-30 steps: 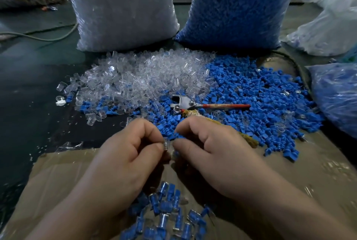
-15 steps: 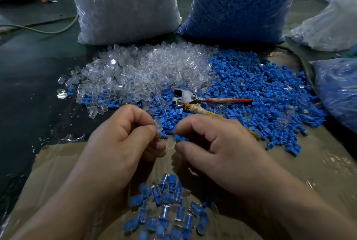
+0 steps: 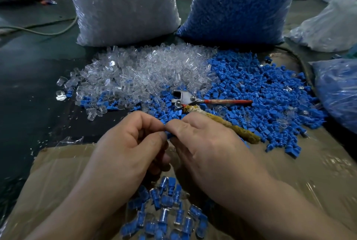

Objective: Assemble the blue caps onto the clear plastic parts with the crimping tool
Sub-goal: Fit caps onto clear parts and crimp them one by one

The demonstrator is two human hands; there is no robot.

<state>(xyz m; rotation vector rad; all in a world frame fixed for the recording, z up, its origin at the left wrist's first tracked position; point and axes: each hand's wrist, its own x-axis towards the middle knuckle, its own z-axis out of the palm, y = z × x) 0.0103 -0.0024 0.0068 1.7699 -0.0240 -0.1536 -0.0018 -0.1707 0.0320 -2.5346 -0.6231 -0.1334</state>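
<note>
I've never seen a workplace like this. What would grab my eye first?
Two spilled heaps fill the middle: clear plastic parts on the left, blue caps on the right, with the crimping tool lying unheld where they meet. A clear bag and a blue bag stand behind them. Nearer, the left hand and right hand pinch a blue piece between them, over a pile of finished pieces on the cardboard.

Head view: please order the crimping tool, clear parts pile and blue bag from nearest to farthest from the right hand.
1. crimping tool, just beyond the hand.
2. clear parts pile, farther back, left.
3. blue bag, rearmost, right.
</note>
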